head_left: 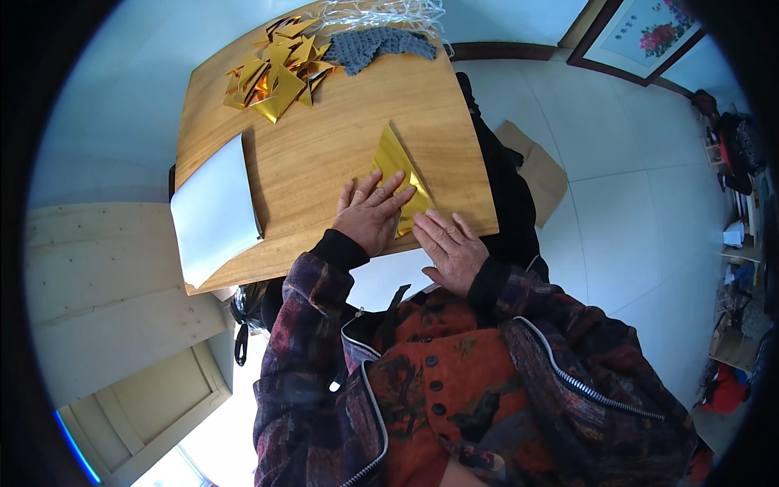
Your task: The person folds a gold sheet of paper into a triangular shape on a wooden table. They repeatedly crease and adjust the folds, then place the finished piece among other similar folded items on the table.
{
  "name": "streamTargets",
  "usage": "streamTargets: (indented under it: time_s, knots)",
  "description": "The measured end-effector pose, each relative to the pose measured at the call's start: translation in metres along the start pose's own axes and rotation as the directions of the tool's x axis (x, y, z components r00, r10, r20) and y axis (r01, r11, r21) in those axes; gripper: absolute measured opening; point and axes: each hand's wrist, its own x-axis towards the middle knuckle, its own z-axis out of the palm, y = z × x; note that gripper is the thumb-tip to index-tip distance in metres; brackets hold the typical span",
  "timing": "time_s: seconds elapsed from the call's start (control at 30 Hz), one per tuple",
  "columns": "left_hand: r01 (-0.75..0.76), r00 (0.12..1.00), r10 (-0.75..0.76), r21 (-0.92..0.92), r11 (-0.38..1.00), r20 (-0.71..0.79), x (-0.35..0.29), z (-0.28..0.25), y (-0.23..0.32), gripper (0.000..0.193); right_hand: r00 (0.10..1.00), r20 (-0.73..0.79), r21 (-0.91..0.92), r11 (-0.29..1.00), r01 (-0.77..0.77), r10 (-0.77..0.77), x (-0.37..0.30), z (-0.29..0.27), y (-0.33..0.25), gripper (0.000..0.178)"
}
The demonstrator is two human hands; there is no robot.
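Note:
A sheet of gold foil paper [389,154], folded to a triangle, lies near the front right of the wooden table with its point toward the far side. My left hand [373,213] rests on its left part, fingers stretched out and pressed flat on the paper. At the paper's near right corner is my right hand [451,250], its fingers extended and lying along the edge. Neither hand grips anything. Part of the paper is hidden under the fingers.
Folded gold paper pieces [280,85] lie heaped at the far left of the table [324,146]. Behind them are a grey knitted cloth [377,49] and clear plastic strands [381,12]. A stack of white sheets [217,213] lies at the left edge. Brown cardboard [531,170] is on the floor, right.

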Motion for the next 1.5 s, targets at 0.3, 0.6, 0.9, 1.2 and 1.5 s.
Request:
streamTargets:
  time_s: [0.3, 0.6, 0.9, 1.2, 1.5]
  knots:
    - [0.006, 1.0, -0.006, -0.004, 1.0, 0.001, 0.0, 0.001, 0.002, 0.044, 1.0, 0.01, 0.01, 1.0, 0.015, -0.015, 0.002, -0.007, 0.0, 0.075]
    - [0.051, 0.996, -0.05, -0.014, 0.999, 0.071, 0.002, -0.001, 0.003, 0.045, 1.0, -0.004, -0.13, 0.991, -0.013, 0.012, 0.011, 0.0, -0.008, 0.074]
    - [0.075, 0.992, -0.074, -0.011, 0.997, 0.105, 0.004, 0.002, 0.002, 0.046, 1.0, 0.007, -0.144, 0.989, 0.03, -0.029, 0.004, -0.002, -0.014, 0.076]
    - [0.13, 0.989, -0.137, 0.122, 0.984, 0.05, 0.007, 0.0, 0.011, 0.04, 0.98, -0.201, 0.103, 0.994, 0.022, -0.001, -0.008, -0.008, -0.006, 0.063]
    - [0.203, 0.978, -0.206, 0.073, 0.976, 0.026, -0.011, 0.009, 0.039, 0.044, 0.928, -0.146, 0.414, 0.873, -0.257, 0.342, -0.028, -0.035, 0.017, 0.039]
